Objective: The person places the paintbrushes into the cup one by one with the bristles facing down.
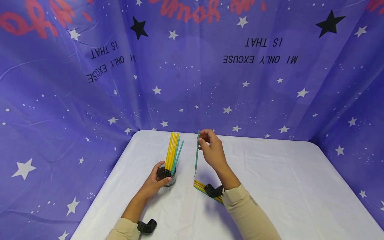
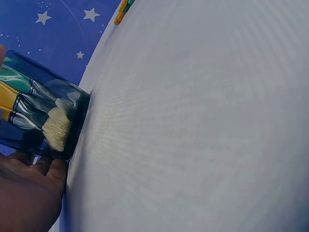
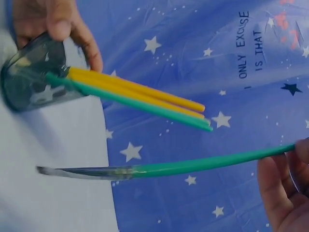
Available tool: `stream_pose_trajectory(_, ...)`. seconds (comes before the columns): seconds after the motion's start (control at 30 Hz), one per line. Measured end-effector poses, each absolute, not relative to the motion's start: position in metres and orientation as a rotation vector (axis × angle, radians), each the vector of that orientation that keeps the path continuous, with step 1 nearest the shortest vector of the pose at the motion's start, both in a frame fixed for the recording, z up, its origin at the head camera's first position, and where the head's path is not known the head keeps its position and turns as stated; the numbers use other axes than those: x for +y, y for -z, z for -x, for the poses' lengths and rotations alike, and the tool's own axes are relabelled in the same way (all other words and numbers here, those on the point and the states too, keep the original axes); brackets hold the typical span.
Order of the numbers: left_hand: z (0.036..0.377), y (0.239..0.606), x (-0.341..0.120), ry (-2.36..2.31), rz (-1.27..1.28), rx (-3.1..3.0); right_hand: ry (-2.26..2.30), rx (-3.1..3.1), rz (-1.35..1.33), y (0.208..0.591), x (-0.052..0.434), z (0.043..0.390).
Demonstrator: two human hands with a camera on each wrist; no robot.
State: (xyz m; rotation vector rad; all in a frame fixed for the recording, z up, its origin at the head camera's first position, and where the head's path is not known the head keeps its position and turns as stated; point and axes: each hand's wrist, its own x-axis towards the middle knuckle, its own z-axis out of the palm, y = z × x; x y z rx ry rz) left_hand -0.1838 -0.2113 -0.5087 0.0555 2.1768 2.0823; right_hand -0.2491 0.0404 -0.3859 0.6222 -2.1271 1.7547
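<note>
A dark see-through glass [image 3: 29, 79] stands on the table, gripped by my left hand [image 1: 155, 184] around its side. Yellow paintbrushes [image 1: 171, 150] and green paintbrushes [image 1: 179, 154] lean in it, handles up; pale bristles [image 2: 57, 129] show through the wall in the left wrist view. My right hand [image 1: 212, 149] pinches a green paintbrush [image 3: 193, 166] near the handle's end. That brush hangs tip down, apart from the glass and to its right. Below my right wrist lie more yellow and green paintbrushes [image 1: 199, 184], partly hidden by the wrist strap and forearm.
A white cloth covers the table [image 1: 285, 186]. Behind it and at the sides hangs a purple curtain [image 1: 204, 83] with stars and lettering. Black camera straps [image 1: 213, 190] sit on both wrists.
</note>
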Motion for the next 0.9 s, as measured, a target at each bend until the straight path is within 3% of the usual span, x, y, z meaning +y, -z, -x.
stream_pose_trajectory(0.47,0.184,0.509,-0.212,-2.091,-0.066,2.168,-1.972,-1.851,-0.651,0.375,0.012,0.244)
stream_pose_trajectory(0.9,0.185,0.511,-0.212,-2.109,-0.058,2.163,-2.046,-1.929,-0.592,0.406,-0.017,0.244)
